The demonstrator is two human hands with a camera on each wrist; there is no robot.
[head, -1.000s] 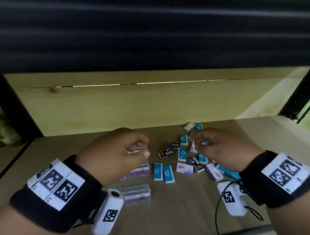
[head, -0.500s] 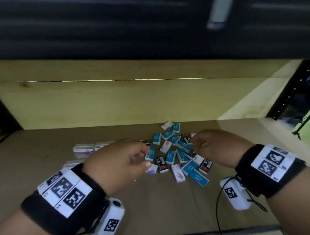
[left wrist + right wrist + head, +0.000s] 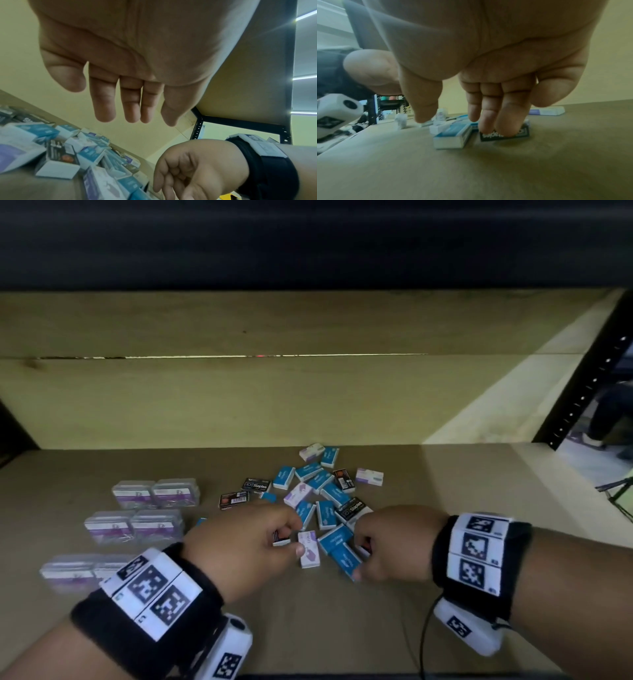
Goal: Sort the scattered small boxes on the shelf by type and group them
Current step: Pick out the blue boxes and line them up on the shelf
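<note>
The right hand (image 3: pixel 489 94) presses straight fingers on a black staples box (image 3: pixel 504 133) lying on the shelf (image 3: pixel 445 494). The left hand (image 3: pixel 120 83) hovers, fingers apart, holding nothing. Slide that box sideways, clear of the blue box (image 3: pixel 452 136) touching it.

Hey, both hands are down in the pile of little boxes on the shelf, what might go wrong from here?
1. The right hand's fingers press on a black staples box right beside a blue box; sliding it may drag the blue one along.
2. Boxes in the pile overlap, so pulling one out may scatter others.
3. The empty left hand works near the grouped clear cases; its arm may knock them.
</note>
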